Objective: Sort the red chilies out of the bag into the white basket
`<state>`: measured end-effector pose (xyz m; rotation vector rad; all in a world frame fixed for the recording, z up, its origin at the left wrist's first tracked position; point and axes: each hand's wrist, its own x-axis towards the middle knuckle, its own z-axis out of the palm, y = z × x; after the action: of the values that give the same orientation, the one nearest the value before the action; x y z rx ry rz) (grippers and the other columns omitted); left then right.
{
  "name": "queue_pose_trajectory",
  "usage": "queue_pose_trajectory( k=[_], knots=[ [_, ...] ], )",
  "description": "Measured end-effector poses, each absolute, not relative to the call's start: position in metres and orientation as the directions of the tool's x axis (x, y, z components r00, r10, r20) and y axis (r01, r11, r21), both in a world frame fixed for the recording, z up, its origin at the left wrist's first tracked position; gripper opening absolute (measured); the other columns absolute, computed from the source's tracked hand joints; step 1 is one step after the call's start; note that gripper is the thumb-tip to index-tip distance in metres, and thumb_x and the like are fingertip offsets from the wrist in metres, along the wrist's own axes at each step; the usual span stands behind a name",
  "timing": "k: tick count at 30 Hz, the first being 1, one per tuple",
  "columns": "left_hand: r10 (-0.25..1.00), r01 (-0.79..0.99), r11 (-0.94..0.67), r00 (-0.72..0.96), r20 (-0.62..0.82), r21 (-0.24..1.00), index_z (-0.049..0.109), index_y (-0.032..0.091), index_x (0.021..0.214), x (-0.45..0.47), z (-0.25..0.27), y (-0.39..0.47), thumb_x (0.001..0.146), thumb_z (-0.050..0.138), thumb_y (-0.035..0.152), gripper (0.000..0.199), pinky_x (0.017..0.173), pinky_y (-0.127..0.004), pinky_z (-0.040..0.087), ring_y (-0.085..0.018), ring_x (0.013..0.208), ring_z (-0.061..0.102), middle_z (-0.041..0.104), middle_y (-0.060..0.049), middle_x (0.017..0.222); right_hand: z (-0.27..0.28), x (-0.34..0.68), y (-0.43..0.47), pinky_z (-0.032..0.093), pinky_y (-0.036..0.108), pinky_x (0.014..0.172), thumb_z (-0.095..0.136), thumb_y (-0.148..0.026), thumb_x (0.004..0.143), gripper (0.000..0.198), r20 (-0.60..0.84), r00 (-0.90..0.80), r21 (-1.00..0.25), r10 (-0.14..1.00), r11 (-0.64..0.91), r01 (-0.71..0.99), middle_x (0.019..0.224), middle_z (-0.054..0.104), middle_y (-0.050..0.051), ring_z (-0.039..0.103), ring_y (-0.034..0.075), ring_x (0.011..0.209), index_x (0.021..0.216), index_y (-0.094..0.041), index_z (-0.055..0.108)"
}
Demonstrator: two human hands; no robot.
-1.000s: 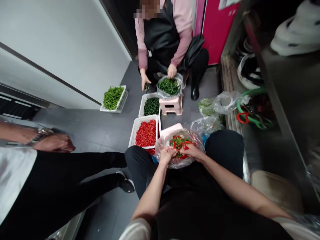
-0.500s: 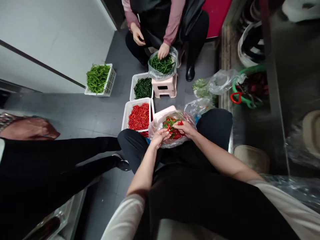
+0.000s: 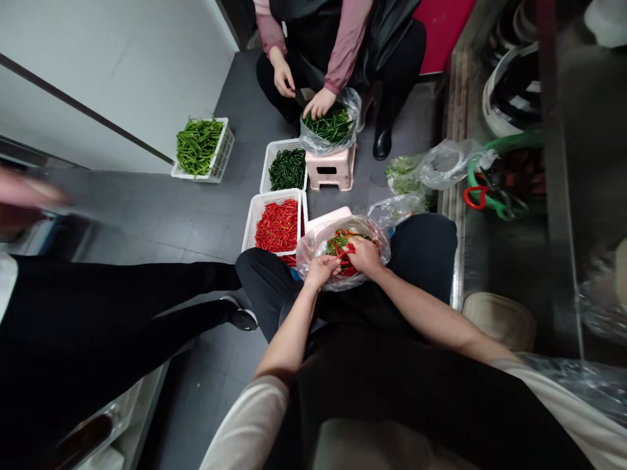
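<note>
A clear plastic bag (image 3: 313,247) of red chili peppers with green stems stands open between my knees. Over it, my left hand (image 3: 323,269) is closed in a pinch at the end of a red chili pepper (image 3: 341,252). My right hand (image 3: 365,254) is closed around red chili peppers, whose red tips show at its thumb and fingers. The two hands are close together, nearly meeting at the peppers. Just left of the bag, a white basket (image 3: 249,225) holds loose red chili peppers without visible stems.
Across from me, a co-worker's hand (image 3: 319,103) reaches into a bag of green chilies on a pink stool (image 3: 337,171). White baskets hold dark green chilies (image 3: 287,170) and light green peppers (image 3: 198,145). Another person's leg (image 3: 122,287) extends from the left. Metal shelving (image 3: 558,196) runs along the right.
My right hand has moved slightly lower over the bag and closer to my left. The co-worker's hand has shifted in the green chilies. At far left, another person's arm has moved and is blurred.
</note>
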<state>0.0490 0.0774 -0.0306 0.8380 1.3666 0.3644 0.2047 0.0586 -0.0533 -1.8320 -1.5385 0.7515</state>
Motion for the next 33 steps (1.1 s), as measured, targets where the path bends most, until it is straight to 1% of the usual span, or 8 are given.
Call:
queue_pose_trajectory(
  k=[3, 5, 9, 16, 22, 25, 29, 33],
  knots=[
    [0.693, 0.214, 0.658, 0.205, -0.692, 0.722, 0.068, 0.01, 0.076, 0.046, -0.031, 0.077, 0.068, 0.075, 0.02, 0.014, 0.056, -0.02, 0.049, -0.007, 0.049, 0.058, 0.063, 0.0, 0.054, -0.051, 0.204, 0.058, 0.036, 0.026, 0.059, 0.055, -0.03, 0.077, 0.018, -0.132, 0.191, -0.851, 0.973, -0.21, 0.482, 0.069, 0.057, 0.005, 0.048, 0.015, 0.063, 0.064, -0.018, 0.05],
    [0.67, 0.149, 0.691, 0.235, -0.704, 0.707, 0.069, 0.009, 0.079, 0.043, -0.029, 0.077, 0.067, 0.077, 0.021, 0.019, 0.06, -0.02, 0.051, -0.008, 0.054, 0.061, 0.065, -0.002, 0.059, -0.049, 0.206, 0.057, 0.031, 0.024, 0.05, 0.057, -0.041, 0.077, 0.028, -0.267, 0.15, -0.94, 0.952, -0.292, 0.176, 0.055, 0.048, 0.0, 0.04, 0.011, 0.051, 0.063, -0.017, 0.051],
    [0.609, 0.054, 0.756, 0.307, -0.731, 0.652, 0.069, 0.007, 0.084, 0.039, -0.024, 0.079, 0.068, 0.078, 0.023, 0.025, 0.061, -0.017, 0.052, -0.007, 0.058, 0.063, 0.068, -0.004, 0.065, -0.047, 0.212, 0.056, 0.018, 0.021, 0.041, 0.069, -0.052, 0.065, 0.039, -0.389, -0.034, -0.883, 0.921, -0.383, -0.272, 0.044, 0.035, -0.008, 0.025, 0.005, 0.04, 0.067, -0.015, 0.055],
    [0.549, 0.049, 0.796, 0.363, -0.753, 0.603, 0.069, 0.008, 0.085, 0.033, -0.017, 0.08, 0.069, 0.077, 0.02, 0.022, 0.059, -0.016, 0.052, -0.006, 0.057, 0.062, 0.068, -0.004, 0.067, -0.047, 0.213, 0.054, 0.021, 0.019, 0.04, 0.067, -0.034, 0.065, 0.022, -0.323, 0.01, -0.932, 0.946, -0.317, -0.176, 0.049, 0.047, -0.005, 0.033, 0.004, 0.042, 0.068, -0.014, 0.059],
    [0.448, 0.005, 0.86, 0.473, -0.758, 0.511, 0.068, 0.007, 0.088, 0.033, -0.019, 0.077, 0.074, 0.072, 0.017, 0.018, 0.067, -0.017, 0.053, -0.006, 0.058, 0.063, 0.069, -0.005, 0.069, -0.033, 0.21, 0.05, 0.016, 0.018, 0.039, 0.067, -0.034, 0.064, 0.023, -0.331, -0.227, -0.783, 0.916, -0.401, -0.475, 0.054, 0.049, -0.004, 0.025, 0.002, 0.039, 0.07, -0.016, 0.054],
    [0.441, -0.064, 0.883, 0.45, -0.777, 0.464, 0.068, 0.007, 0.09, 0.033, -0.023, 0.077, 0.078, 0.069, 0.015, 0.015, 0.069, -0.016, 0.053, -0.006, 0.058, 0.063, 0.069, -0.005, 0.068, -0.032, 0.211, 0.052, 0.015, 0.018, 0.038, 0.069, -0.039, 0.064, 0.029, -0.376, -0.297, -0.731, 0.878, -0.478, -0.487, 0.046, 0.039, -0.007, 0.021, 0.002, 0.038, 0.066, -0.016, 0.052],
    [0.467, -0.136, 0.882, 0.379, -0.799, 0.451, 0.068, 0.007, 0.092, 0.03, -0.028, 0.08, 0.082, 0.063, 0.013, 0.013, 0.061, -0.012, 0.051, -0.005, 0.057, 0.063, 0.068, -0.004, 0.067, -0.041, 0.212, 0.052, 0.011, 0.019, 0.036, 0.076, -0.046, 0.059, 0.041, -0.594, -0.069, -0.747, 0.801, -0.582, -0.322, 0.045, 0.037, -0.008, 0.024, 0.003, 0.037, 0.062, -0.018, 0.046],
    [0.519, -0.166, 0.854, 0.32, -0.793, 0.493, 0.067, 0.009, 0.089, 0.032, -0.032, 0.081, 0.08, 0.066, 0.015, 0.011, 0.063, -0.013, 0.052, -0.005, 0.058, 0.063, 0.068, -0.004, 0.067, -0.045, 0.206, 0.047, 0.011, 0.019, 0.037, 0.072, -0.051, 0.064, 0.041, -0.539, -0.068, -0.773, 0.84, -0.525, -0.356, 0.054, 0.043, -0.007, 0.023, 0.002, 0.038, 0.074, -0.018, 0.051]
  ],
)
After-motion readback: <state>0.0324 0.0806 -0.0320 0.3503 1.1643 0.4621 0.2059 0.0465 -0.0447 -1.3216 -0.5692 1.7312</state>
